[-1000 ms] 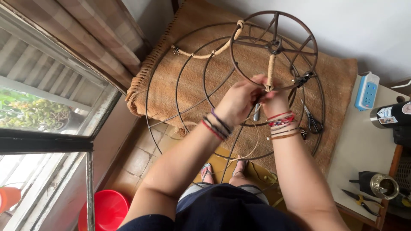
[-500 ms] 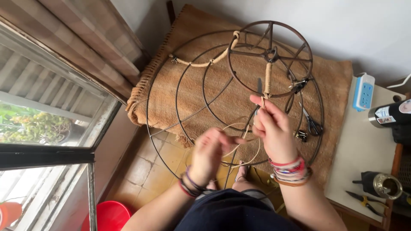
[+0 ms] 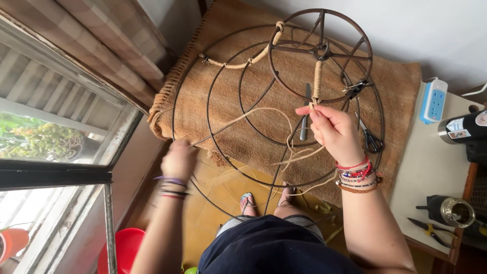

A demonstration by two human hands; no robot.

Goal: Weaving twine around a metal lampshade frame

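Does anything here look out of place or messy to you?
Only slightly. The woven mat hangs off its support, its fringed corner drooping toward the floor, and loose cord trails in tangled loops from the wire frame below the right hand. Nothing looks broken.

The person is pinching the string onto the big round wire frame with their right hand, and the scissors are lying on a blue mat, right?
Not quite. The head view shows the scissors lying on a brown woven mat, not a blue one. The right hand does pinch the string at the wire frame.

Home craft corner: window (image 3: 56,127), tiled floor (image 3: 223,198)
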